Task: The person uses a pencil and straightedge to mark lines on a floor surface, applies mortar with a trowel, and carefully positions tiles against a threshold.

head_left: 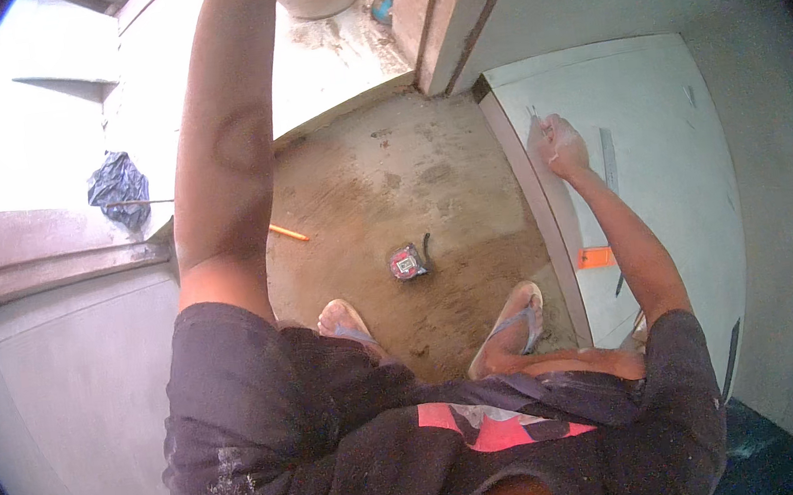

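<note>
Dark fabric shirt (343,469) with a pink patch and pale smears is nearest, below and to the left of the right hand (561,144). That hand's fingers are curled in over a flat white panel (654,101), near its left edge; a slim greyish thing (532,113) shows just beyond the fingertips, though I cannot tell whether they grip it. Just right of the grip, a narrow, straight grey strip (609,160) lies on the panel; below the grip, an orange rectangular piece (595,257) lies there too. Down and left of the grip, a dark tape measure with a red-and-white label (406,263) rests on the brown floor (470,210); farther left lies a thin yellow-orange stick (291,232), beside the bare left forearm (228,100). The left hand is beyond the upper edge, so I cannot tell its grip.
</note>
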Available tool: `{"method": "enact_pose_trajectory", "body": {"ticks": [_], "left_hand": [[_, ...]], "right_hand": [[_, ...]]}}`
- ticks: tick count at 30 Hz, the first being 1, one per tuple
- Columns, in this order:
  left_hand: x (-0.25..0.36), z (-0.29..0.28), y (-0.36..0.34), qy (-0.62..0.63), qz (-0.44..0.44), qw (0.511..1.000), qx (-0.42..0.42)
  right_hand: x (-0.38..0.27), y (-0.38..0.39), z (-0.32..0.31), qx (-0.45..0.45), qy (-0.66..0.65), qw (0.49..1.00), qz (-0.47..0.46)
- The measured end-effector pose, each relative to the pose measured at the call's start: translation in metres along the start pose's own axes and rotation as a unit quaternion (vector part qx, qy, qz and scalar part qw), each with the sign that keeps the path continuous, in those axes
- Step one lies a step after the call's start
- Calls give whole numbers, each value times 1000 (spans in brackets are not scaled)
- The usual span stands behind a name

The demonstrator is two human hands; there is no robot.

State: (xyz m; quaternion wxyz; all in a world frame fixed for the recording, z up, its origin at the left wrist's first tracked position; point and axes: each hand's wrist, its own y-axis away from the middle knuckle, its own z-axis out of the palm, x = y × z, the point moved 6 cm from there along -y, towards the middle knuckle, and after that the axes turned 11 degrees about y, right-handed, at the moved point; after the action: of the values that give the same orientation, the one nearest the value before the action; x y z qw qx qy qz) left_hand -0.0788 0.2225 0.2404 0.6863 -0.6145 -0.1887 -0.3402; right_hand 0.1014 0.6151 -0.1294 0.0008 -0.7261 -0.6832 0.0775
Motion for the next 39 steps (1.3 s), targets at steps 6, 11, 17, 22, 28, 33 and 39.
{"method": "enact_pose_trajectory", "body": {"ticks": [6,11,17,22,28,33,39], "left_hand": [[15,8,-5,-423,216,877,-71],[3,9,-11,-425,153,889,-69],[9,6,-6,-231,-2,973,22],[-3,2,-14,-408,122,902,-66],[-7,-27,-7,16,-34,999,-8],[31,-33,-11,-171,-119,977,38],[39,-43,-8,71,-98,987,109]], "right_hand": [[-10,6,3,-21,68,997,-20],[-21,9,14,-56,240,963,-109],[-23,17,23,19,291,944,-151],[-21,14,31,-15,299,944,-142],[-34,18,22,37,355,918,-176],[-36,19,15,17,353,920,-167],[-54,22,4,30,389,896,-210]]}}
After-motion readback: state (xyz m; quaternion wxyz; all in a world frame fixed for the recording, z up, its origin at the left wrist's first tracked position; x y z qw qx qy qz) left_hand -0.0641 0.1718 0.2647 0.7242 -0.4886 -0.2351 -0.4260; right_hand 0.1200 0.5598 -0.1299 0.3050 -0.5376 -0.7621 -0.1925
